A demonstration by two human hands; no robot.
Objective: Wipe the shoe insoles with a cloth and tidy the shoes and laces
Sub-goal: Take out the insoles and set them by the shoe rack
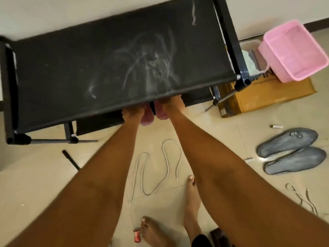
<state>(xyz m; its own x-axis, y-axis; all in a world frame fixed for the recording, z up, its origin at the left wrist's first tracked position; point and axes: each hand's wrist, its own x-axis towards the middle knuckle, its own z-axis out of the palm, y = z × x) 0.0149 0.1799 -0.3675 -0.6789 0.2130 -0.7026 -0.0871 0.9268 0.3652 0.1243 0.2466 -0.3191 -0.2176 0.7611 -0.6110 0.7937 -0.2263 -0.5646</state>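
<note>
**Two pink shoes going under the black shelf**

I am looking down at my two arms. My left hand [133,112] reaches under the front edge of the black shelf [99,68]. It is on a pink shoe [147,117]. My right hand [172,103] is just beside it, on the other pink shoe [161,112]. Both shoes are half hidden under the shelf, with only their back ends showing. My fingers go under the shelf edge, so I cannot tell if they are curled round the shoes or just resting on them.

The shelf top is dusty, with white smears in the middle.

A white lace [156,172] lies in wiggly loops on the tile floor [44,175], between my arms. Another, darker lace [302,198] lies far to the right, near my right arm.

Two grey insoles [292,150] lie side by side on the floor to the right, touching each other.

Further back on the right sits a pink basket [292,50] on a brown box [263,97].

My bare feet [191,202] stand on the floor near the bottom. A small red thing [137,236] lies by my toes.
</note>
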